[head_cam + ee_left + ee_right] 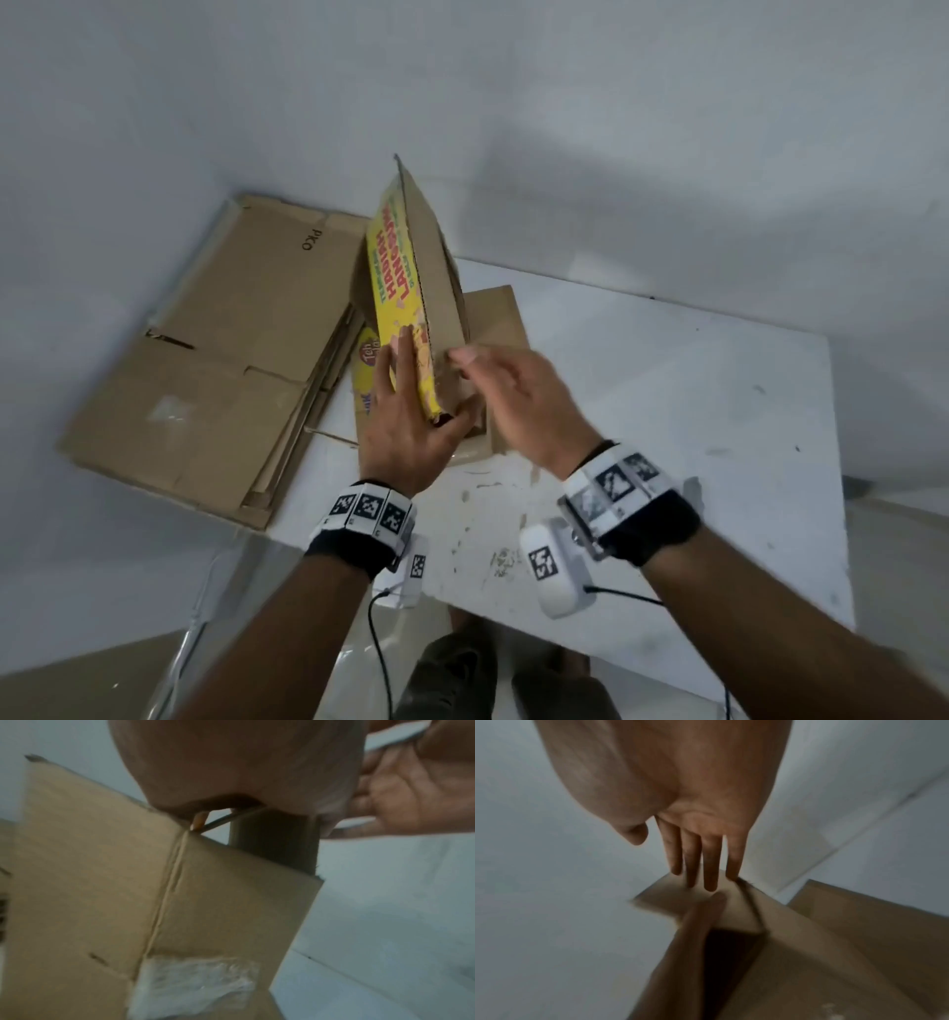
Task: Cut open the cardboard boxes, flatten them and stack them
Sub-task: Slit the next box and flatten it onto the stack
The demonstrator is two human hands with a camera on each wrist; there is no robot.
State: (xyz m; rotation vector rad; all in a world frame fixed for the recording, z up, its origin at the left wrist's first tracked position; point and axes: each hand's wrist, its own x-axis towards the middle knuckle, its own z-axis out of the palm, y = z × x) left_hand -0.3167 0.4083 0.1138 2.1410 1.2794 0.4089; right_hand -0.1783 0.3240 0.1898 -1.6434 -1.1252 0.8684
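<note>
We stand over a white, scuffed tabletop (667,411) set against a pale grey-white wall (616,128). The largest thing on it is a stack of flattened brown cardboard sheets (221,349), lying at the table's far left, overhanging its left edge; the letters "PKO" are printed on the top sheet.

Just right of that stack stands the brown cardboard box with a yellow printed face (411,288), partly collapsed and tilted up on its near end, its far corner rising toward the wall. Its lower panels rest on the tabletop, and one plain brown flap lies flat behind it to the right. In the left wrist view a patch of clear tape (195,983) clings to a plain brown panel beside a fold line.

Our left hand (405,426) holds the box at its near lower edge: the fingers (403,360) lie straight against the yellow face, and the thumb comes round the plain side, so the panel sits between them. Our right hand (518,395) is just right of the box with fingers straight and together, their tips at the plain brown side; the right wrist view shows them (711,866) reaching a brown flap edge, gripping nothing. Small cardboard crumbs (500,560) speckle the table near our wrists.
</note>
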